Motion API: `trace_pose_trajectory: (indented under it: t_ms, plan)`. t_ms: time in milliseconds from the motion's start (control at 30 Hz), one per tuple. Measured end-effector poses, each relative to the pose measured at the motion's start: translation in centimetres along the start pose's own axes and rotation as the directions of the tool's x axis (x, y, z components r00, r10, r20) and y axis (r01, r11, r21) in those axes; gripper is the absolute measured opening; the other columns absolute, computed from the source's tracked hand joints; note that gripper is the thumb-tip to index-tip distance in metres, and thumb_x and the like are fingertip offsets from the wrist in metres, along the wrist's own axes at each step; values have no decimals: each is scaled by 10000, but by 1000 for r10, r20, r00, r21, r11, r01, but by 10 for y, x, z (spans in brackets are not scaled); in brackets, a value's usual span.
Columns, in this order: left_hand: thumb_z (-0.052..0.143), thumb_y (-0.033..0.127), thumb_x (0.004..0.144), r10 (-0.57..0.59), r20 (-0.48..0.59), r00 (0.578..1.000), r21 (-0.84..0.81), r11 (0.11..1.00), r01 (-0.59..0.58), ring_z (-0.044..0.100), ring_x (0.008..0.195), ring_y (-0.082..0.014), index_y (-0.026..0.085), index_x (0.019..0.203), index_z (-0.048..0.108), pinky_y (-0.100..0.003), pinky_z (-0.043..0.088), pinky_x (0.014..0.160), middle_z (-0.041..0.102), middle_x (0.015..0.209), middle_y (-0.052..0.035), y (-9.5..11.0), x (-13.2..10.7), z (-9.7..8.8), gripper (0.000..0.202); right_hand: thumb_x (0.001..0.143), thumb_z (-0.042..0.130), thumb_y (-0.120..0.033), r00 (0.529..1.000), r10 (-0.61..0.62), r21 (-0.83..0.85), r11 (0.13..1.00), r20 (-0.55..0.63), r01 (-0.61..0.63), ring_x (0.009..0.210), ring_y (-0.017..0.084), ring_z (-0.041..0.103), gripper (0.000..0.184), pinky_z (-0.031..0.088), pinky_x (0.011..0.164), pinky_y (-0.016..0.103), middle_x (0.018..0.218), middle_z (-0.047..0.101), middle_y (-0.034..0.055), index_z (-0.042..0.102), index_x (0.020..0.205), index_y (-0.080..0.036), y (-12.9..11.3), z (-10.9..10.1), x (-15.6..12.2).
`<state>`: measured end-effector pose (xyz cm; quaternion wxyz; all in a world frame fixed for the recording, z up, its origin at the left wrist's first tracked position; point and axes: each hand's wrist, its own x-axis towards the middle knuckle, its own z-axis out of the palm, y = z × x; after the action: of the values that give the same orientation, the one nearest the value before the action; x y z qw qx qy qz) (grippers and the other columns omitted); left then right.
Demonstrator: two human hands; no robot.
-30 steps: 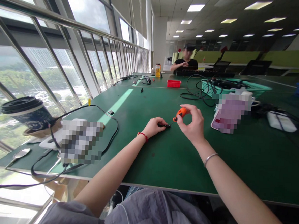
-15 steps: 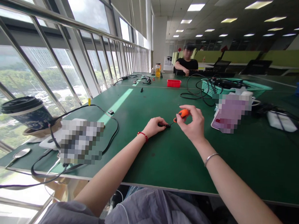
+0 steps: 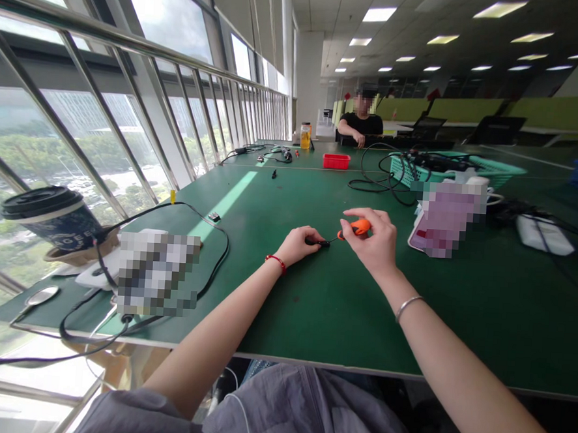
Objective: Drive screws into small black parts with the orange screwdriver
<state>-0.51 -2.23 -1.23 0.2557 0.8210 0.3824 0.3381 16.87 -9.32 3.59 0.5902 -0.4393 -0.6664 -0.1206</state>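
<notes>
In my right hand point(image 3: 373, 241) is an orange-handled screwdriver point(image 3: 360, 228), gripped between thumb and fingers with the index finger raised above it. Its thin shaft slants down to the left and meets a small black part point(image 3: 323, 243). My left hand point(image 3: 299, 244) rests on the green table point(image 3: 313, 309) and pinches that part, its fingers covering most of it. What exactly the black part is, I cannot make out.
To the right stand a phone point(image 3: 440, 219) and a green basket point(image 3: 502, 168) with black cables. A red tray point(image 3: 336, 161) lies further off. At left are a paper cup point(image 3: 56, 222) and a looping black cable point(image 3: 225, 252). A person point(image 3: 362, 123) sits at the far end.
The screwdriver handle has tipped lower and slightly right, and my right index finger has straightened above it. My left hand and the black part stay in place.
</notes>
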Motion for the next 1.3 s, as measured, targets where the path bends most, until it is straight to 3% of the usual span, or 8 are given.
trace_pose_trajectory:
  t_ms: [167, 333, 567, 667, 1300]
  plan:
    - [628, 110, 694, -4, -2, 1000, 6, 1000, 4, 601, 697, -110, 134, 812, 716, -225, 500, 715, 665, 785, -25, 1, 0, -1, 149, 744, 577, -257, 999, -34, 48, 998, 32, 33, 714, 192, 549, 323, 473, 743, 356, 718, 617, 8, 592, 1064, -224, -1, -1, 0]
    - [611, 104, 694, 3, 7, 1000, 3, 1000, -3, 610, 709, -115, 143, 813, 705, -227, 501, 712, 673, 775, -18, 1, -1, -1, 156, 763, 598, -345, 1000, 17, 17, 1000, 13, -17, 732, 206, 550, 113, 475, 659, 331, 711, 652, 21, 630, 802, -244, -1, 0, -1]
    - [603, 104, 688, 3, 13, 1000, 18, 1000, -4, 612, 717, -116, 141, 820, 695, -228, 503, 725, 678, 781, -19, 3, -1, -1, 165, 749, 563, -285, 998, -30, -50, 998, -48, 28, 654, 191, 516, 103, 456, 602, 316, 623, 624, 10, 561, 655, -243, -2, -3, -1]
    - [603, 105, 686, 1, 8, 1000, 13, 1000, -1, 612, 717, -118, 137, 820, 692, -230, 506, 719, 679, 783, -24, 2, -1, 0, 163, 757, 557, -292, 998, -27, -20, 999, -56, 25, 650, 190, 509, 117, 432, 552, 302, 621, 618, 15, 548, 652, -241, -4, -3, -1]
    - [618, 113, 681, -7, -4, 1000, 31, 1000, 7, 615, 718, -122, 135, 814, 686, -231, 507, 712, 678, 778, -26, 2, -1, 0, 150, 788, 556, -311, 1000, -15, 21, 1000, 2, 15, 657, 183, 526, 119, 442, 603, 304, 662, 633, 12, 555, 696, -237, -5, 2, -4]
